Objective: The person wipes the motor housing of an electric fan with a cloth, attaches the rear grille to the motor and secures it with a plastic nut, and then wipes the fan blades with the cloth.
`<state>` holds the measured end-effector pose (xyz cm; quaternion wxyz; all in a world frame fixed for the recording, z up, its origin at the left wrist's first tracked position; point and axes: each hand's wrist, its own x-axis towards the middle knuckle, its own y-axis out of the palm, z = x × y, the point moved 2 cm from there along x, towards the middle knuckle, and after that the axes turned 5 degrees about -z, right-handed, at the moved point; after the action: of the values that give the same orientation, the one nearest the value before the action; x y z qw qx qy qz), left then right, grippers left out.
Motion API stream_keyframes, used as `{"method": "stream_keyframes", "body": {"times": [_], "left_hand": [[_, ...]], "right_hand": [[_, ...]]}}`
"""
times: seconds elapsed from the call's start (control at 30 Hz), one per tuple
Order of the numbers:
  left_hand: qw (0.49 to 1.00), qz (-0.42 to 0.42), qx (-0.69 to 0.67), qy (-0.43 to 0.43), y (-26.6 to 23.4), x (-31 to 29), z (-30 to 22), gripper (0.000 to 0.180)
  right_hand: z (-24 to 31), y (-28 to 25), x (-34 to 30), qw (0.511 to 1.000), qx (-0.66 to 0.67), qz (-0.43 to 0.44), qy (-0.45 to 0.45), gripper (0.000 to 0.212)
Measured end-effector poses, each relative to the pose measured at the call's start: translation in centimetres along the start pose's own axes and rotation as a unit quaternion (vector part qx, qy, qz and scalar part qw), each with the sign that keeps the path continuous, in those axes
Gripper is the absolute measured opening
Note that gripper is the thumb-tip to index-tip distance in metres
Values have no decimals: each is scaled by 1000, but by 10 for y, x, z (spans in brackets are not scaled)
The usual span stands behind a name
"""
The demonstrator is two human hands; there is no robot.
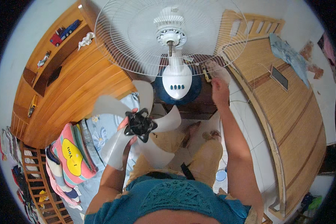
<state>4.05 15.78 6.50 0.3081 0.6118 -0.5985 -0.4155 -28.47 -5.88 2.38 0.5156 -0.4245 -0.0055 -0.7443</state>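
Note:
A loose fan blade wheel (164, 121), with translucent white blades and a black star-shaped hub, is gripped in my left hand (124, 125). The hand is partly hidden behind the blades. In front of me stands a white electric fan (177, 79); its metal shaft (170, 48) is bare inside the round wire guard (138, 69). To the fan's right my right hand (220, 91) reaches out with its fingers curled, beside a pale translucent thing (217, 70). What those fingers hold, if anything, I cannot make out.
A dark cabinet (190, 111) carries the fan's round blue base (158, 89). At left is a wooden bed headboard (89, 87) with a folded pink blanket (64, 158) nearby. A bamboo-matted bed (283, 123) with a dark tablet-like device (279, 77) fills the right.

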Motion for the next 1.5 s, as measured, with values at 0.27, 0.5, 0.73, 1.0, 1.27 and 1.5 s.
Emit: {"method": "stream_keyframes", "body": {"times": [0.27,0.5,0.73,1.0,1.27,1.5], "left_hand": [[999,-44,-9,31,-34,1,22,49],[998,-64,-22,12,-50,3,25,46],[993,-114,26,-18,-46,-35,23,43],[997,-77,6,-30,-59,-64,29,65],[999,-13,-42,28,-49,-126,35,67],[999,30,-11,11,-25,-143,20,62]], "right_hand": [[-91,62,65,916,-351,183,62,54],[-206,35,70,980,-20,-59,187,43],[-89,-84,-19,730,520,-6,443,59],[79,-89,-109,846,361,77,384,60],[217,-75,-148,910,318,219,149,52],[263,-107,-180,933,275,213,89,53]]}}
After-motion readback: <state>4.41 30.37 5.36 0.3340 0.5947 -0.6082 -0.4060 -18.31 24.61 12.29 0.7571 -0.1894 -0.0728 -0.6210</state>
